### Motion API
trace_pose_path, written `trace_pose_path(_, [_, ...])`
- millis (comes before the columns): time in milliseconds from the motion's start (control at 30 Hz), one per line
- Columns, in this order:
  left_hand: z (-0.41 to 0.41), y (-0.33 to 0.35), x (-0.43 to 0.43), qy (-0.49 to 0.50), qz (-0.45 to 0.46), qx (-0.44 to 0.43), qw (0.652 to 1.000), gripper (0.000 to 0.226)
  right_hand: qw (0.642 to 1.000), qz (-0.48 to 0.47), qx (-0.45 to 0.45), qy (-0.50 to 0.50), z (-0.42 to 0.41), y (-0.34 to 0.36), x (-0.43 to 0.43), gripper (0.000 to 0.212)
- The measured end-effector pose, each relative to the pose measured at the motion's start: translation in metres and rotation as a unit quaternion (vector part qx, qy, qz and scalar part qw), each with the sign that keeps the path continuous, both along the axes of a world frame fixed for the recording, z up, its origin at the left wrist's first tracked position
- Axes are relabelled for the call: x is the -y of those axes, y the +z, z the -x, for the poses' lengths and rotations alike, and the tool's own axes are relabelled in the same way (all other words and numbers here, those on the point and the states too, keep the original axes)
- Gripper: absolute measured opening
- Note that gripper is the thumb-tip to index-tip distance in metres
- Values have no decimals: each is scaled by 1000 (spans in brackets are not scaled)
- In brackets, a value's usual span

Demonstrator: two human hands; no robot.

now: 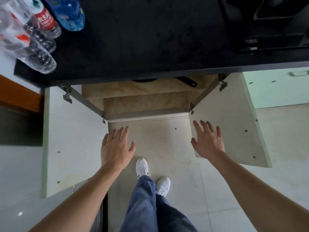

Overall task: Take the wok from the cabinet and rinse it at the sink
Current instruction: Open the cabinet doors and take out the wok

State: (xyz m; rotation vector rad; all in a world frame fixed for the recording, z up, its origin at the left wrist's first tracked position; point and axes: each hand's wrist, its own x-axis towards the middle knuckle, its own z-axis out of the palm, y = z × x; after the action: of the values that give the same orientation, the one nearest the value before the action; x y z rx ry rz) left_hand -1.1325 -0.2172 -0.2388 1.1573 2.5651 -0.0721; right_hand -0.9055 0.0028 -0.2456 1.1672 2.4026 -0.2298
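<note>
Head view: cabinet (147, 101) open, both doors wide. My left hand (117, 148) and right hand (209, 141) hover in front of the cabinet opening, fingers spread and holding nothing. The wok (143, 80) sits far back in the cabinet, mostly hidden under the counter (150, 39) edge above it; only a dark rim and the handle (187, 81) show. Step: reach-in, wok not yet grabbed. Next, I reckon: crouch, grip the handle, draw it out clear of the counter lip. Can't place the sink from here.

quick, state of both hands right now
Left hand: open, fingers spread, holding nothing.
Right hand: open, fingers spread, holding nothing.
</note>
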Motion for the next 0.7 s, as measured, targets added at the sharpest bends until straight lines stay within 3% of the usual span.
trace_pose_path(333, [9, -39, -114, -85, -142, 20, 986, 65, 971, -83, -218, -48, 55, -32, -68, 59])
trace_pose_path(533, [18, -96, -167, -181, -94, -3, 979, 76, 941, -79, -306, -117, 75, -66, -108, 51])
trace_pose_path(700, [19, -139, -226, -182, -101, -18, 978, 82, 930, -96, -338, -105, 85, -107, -149, 55])
